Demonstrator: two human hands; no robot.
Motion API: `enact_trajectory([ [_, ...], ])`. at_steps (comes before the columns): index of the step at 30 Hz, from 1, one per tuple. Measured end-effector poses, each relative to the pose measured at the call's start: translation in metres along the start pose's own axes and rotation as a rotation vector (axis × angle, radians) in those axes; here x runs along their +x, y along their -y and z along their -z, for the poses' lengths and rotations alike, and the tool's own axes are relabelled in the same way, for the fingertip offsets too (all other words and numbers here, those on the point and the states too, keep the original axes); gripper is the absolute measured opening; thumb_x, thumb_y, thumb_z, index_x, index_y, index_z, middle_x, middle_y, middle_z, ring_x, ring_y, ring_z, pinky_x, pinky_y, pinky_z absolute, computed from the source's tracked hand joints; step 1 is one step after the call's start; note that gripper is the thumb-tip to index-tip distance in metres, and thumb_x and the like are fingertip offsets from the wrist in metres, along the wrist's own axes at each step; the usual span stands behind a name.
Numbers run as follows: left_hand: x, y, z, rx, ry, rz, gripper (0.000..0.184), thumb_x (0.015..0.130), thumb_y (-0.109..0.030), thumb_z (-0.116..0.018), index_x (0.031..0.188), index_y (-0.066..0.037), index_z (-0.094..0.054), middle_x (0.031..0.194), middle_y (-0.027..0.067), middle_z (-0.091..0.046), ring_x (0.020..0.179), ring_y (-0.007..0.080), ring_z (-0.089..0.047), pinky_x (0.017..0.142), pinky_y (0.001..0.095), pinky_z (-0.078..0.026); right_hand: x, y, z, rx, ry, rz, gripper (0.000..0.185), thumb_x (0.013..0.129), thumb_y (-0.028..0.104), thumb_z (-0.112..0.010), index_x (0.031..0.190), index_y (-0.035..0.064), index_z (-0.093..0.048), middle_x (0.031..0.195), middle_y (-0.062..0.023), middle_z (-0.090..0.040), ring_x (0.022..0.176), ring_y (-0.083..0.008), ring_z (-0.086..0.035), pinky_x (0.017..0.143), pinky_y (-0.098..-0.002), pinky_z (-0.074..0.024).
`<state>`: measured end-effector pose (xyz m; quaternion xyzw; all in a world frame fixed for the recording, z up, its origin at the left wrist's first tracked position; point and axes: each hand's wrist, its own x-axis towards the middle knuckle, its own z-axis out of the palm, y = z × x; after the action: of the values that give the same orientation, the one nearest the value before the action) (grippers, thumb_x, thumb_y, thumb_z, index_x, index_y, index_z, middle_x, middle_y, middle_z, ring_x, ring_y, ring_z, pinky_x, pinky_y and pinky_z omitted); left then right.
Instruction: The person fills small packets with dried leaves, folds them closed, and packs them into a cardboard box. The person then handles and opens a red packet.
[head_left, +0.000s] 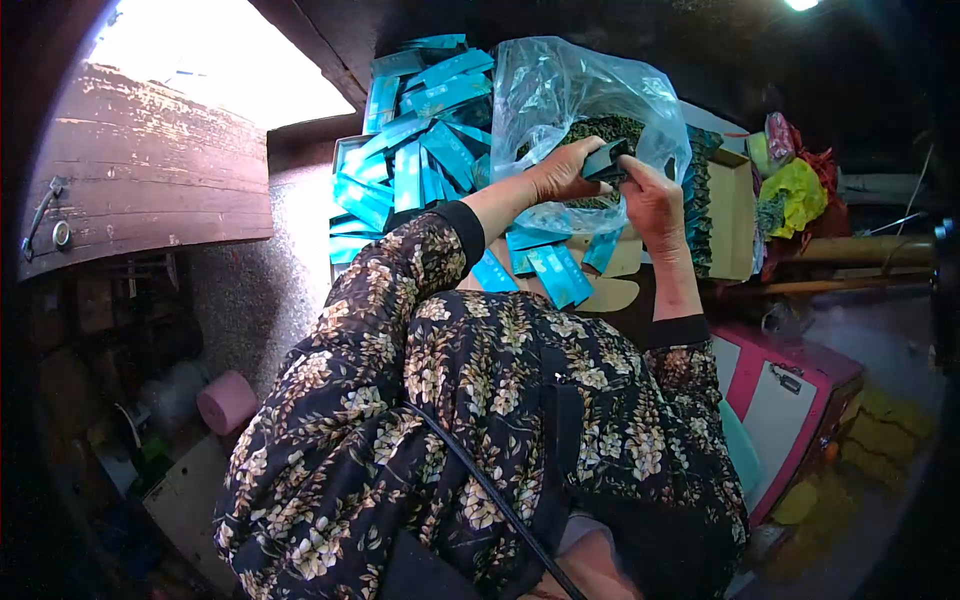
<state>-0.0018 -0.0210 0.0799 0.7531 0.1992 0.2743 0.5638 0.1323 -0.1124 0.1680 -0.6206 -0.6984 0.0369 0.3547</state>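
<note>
My left hand point(568, 172) is closed around a small dark teal packet point(603, 160), held above a clear plastic bag point(625, 85). At the packet's right end, the bent fingers of my right hand point(656, 200) pinch its edge; whether they also hold something small cannot be made out. Dark green leafy bits point(600, 128), which look like dried tea, lie inside the bag beneath both hands. Several loose turquoise packets point(558, 275) lie in front of the bag, close to my body.
Left of the bag, a shallow box point(345, 155) is heaped with turquoise packets point(408, 175). To the right stands a cardboard box point(735, 215) with dark packets along one side. Beyond are a yellow plastic bag point(800, 205) and a pink-and-white cabinet point(780, 400). A wooden panel point(160, 165) juts in at left.
</note>
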Motion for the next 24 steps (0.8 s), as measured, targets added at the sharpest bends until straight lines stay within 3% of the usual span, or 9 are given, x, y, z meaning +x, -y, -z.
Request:
enact_trajectory([
  [3, -0.003, -0.004, 0.001, 0.007, 0.014, 0.027, 0.050, 0.067, -0.023, -0.075, 0.106, -0.006, -0.048, 0.090, 0.0113, -0.054, 0.084, 0.0201, -0.054, 0.077, 0.0316, -0.044, 0.002, 0.005, 0.005, -0.105, 0.211, -0.028, 0.028, 0.070, -0.002, -0.057, 0.095, 0.0083, -0.062, 0.085, -0.0138, -0.064, 0.075, -0.0308, -0.063, 0.063, -0.0361, -0.0505],
  [8, -0.003, -0.001, 0.002, -0.012, 0.005, 0.003, 0.047, 0.068, -0.023, -0.075, 0.103, -0.006, -0.048, 0.088, 0.0114, -0.053, 0.081, 0.0202, -0.053, 0.075, 0.0319, -0.044, 0.010, 0.015, 0.014, 0.059, 0.134, -0.131, 0.030, 0.070, 0.000, -0.058, 0.098, 0.0093, -0.061, 0.083, -0.0143, -0.064, 0.073, -0.0311, -0.062, 0.063, -0.0372, -0.0506],
  [11, -0.002, 0.000, 0.000, -0.036, 0.026, 0.014, 0.047, 0.068, -0.023, -0.075, 0.102, -0.006, -0.047, 0.087, 0.0116, -0.052, 0.081, 0.0202, -0.052, 0.075, 0.0320, -0.044, 0.005, 0.011, 0.005, -0.124, 0.225, -0.080, 0.030, 0.070, 0.001, -0.058, 0.099, 0.0095, -0.061, 0.082, -0.0146, -0.064, 0.073, -0.0310, -0.062, 0.063, -0.0367, -0.0505],
  [15, 0.000, 0.001, 0.004, -0.011, 0.013, -0.001, 0.047, 0.068, -0.023, -0.075, 0.102, -0.006, -0.047, 0.087, 0.0108, -0.052, 0.080, 0.0190, -0.051, 0.075, 0.0316, -0.043, 0.009, 0.015, 0.014, 0.033, 0.158, -0.205, 0.030, 0.070, 0.001, -0.058, 0.099, 0.0089, -0.062, 0.080, -0.0144, -0.064, 0.072, -0.0310, -0.062, 0.062, -0.0360, -0.0503],
  [19, 0.002, -0.001, 0.004, 0.035, 0.022, -0.017, 0.047, 0.069, -0.023, -0.075, 0.103, -0.006, -0.047, 0.087, 0.0090, -0.052, 0.081, 0.0170, -0.050, 0.074, 0.0310, -0.043, 0.007, 0.010, 0.005, -0.006, 0.114, -0.061, 0.028, 0.071, -0.001, -0.059, 0.097, 0.0078, -0.062, 0.078, -0.0137, -0.064, 0.070, -0.0287, -0.063, 0.062, -0.0339, -0.0500],
  [24, 0.000, 0.001, 0.004, -0.075, 0.010, -0.007, 0.044, 0.070, -0.023, -0.075, 0.101, -0.006, -0.048, 0.086, 0.0068, -0.052, 0.081, 0.0149, -0.050, 0.074, 0.0305, -0.042, 0.006, 0.010, 0.016, 0.081, 0.006, -0.158, 0.023, 0.071, 0.000, -0.061, 0.093, 0.0066, -0.063, 0.076, -0.0127, -0.064, 0.068, -0.0259, -0.064, 0.062, -0.0323, -0.0498],
])
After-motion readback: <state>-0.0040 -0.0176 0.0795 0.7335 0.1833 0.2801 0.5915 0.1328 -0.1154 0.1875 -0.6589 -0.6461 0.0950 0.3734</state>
